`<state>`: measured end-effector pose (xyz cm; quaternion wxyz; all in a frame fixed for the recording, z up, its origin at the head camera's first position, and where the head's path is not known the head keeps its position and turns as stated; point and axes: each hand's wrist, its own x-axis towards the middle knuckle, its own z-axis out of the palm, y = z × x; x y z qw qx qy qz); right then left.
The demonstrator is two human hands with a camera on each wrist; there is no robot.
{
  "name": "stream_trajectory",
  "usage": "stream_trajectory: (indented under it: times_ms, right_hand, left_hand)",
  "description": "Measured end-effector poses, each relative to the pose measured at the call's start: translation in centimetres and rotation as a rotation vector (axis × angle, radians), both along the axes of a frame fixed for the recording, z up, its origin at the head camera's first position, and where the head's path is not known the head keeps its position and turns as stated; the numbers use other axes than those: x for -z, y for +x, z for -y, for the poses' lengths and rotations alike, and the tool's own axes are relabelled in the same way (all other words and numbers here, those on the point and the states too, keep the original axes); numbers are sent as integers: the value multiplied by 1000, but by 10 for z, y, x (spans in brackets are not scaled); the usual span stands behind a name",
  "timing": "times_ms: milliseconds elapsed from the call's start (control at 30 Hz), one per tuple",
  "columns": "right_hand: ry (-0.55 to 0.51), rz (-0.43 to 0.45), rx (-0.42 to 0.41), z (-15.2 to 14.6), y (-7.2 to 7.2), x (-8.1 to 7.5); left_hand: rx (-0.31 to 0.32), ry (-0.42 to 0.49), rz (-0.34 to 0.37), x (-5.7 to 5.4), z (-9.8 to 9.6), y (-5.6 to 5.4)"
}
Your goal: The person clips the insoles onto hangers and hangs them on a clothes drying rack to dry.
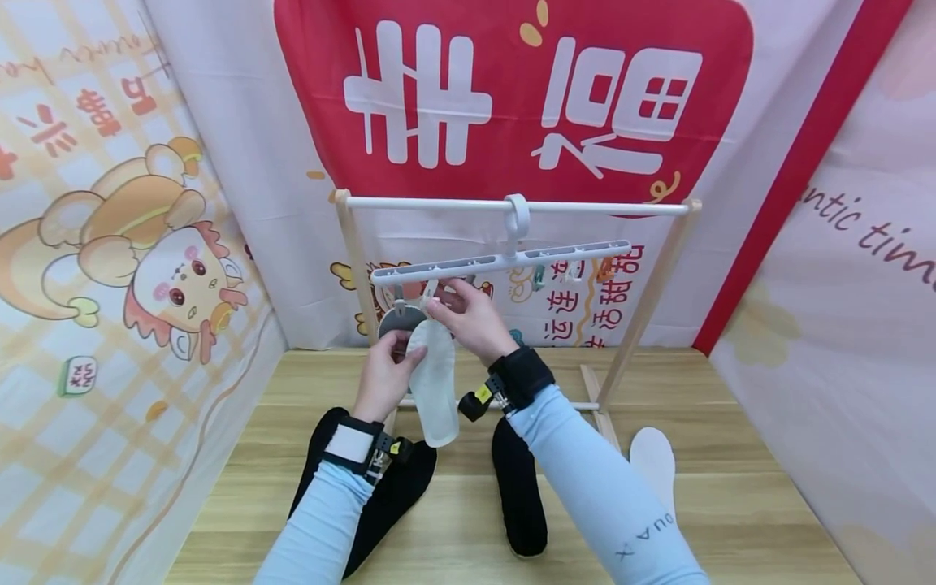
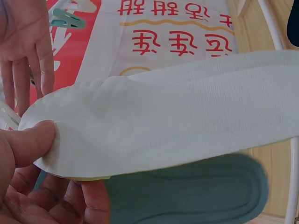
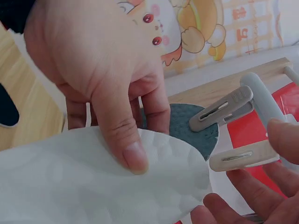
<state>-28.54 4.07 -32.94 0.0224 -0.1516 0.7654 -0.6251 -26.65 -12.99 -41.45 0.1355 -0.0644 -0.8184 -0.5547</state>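
Observation:
My left hand (image 1: 385,370) pinches a white insole (image 1: 436,398) near its upper end, thumb on the face and fingers behind. Close by, my right hand (image 1: 478,321) holds a cream clip (image 3: 243,157) between thumb and fingers. In the right wrist view, that clip's tip lies at the edge of the white insole; whether it bites on it I cannot tell. Behind the white one, a grey-green insole (image 2: 196,191) hangs from a grey clip (image 3: 222,109). Both clips are under the left end of a white clip hanger (image 1: 468,264).
The hanger hooks over the top bar (image 1: 431,204) of a wooden-legged rack and tilts down to the left. Black insoles (image 1: 519,496) lie on the wood-patterned floor, and another white insole (image 1: 653,463) lies at the right. A teal clip (image 2: 67,18) shows near the right hand.

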Motion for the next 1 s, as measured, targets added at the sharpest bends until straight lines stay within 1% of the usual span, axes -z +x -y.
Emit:
stream_trajectory:
  times_ms: [133, 467, 567, 733, 1000]
  right_hand:
    - [-11, 12, -17, 1, 0, 0]
    - [-58, -6, 57, 6, 0, 6]
    - [-63, -16, 75, 8, 0, 8]
    - [-66, -40, 117, 10, -1, 12]
    - [-74, -61, 135, 11, -2, 15]
  left_hand:
    - [-5, -11, 15, -2, 1, 0]
    - [-18, -19, 26, -4, 1, -1]
    - [-17, -16, 37, -3, 2, -2]
    - [-17, -34, 30, 0, 2, -4]
    - [-16, -43, 28, 0, -1, -5]
